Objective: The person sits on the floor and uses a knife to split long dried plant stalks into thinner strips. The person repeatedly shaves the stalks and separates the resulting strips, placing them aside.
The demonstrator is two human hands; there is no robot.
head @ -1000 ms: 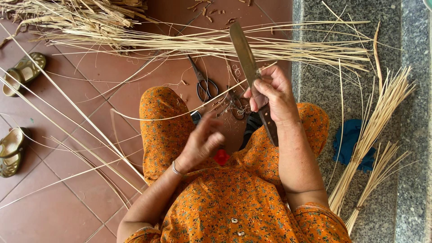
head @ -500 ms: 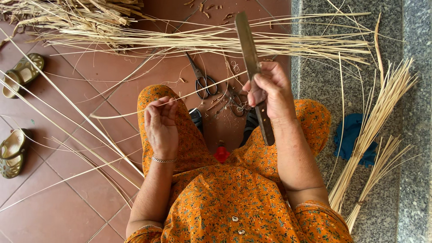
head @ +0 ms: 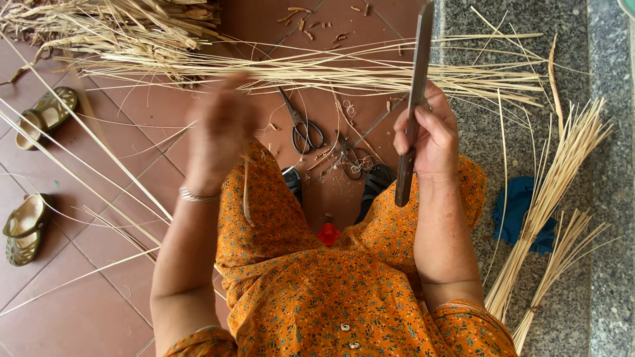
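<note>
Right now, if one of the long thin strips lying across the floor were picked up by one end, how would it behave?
The strips look very thin and long, so one would probably droop and whip about. Likely very light. Some already curve over the tiles, suggesting they bend rather than snap.

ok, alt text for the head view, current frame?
Seated person in orange floral clothing grips a long dark blade upright in the right hand; the blurred left hand is raised. Scissors and pale cane strips lie on the tiled floor.
</note>
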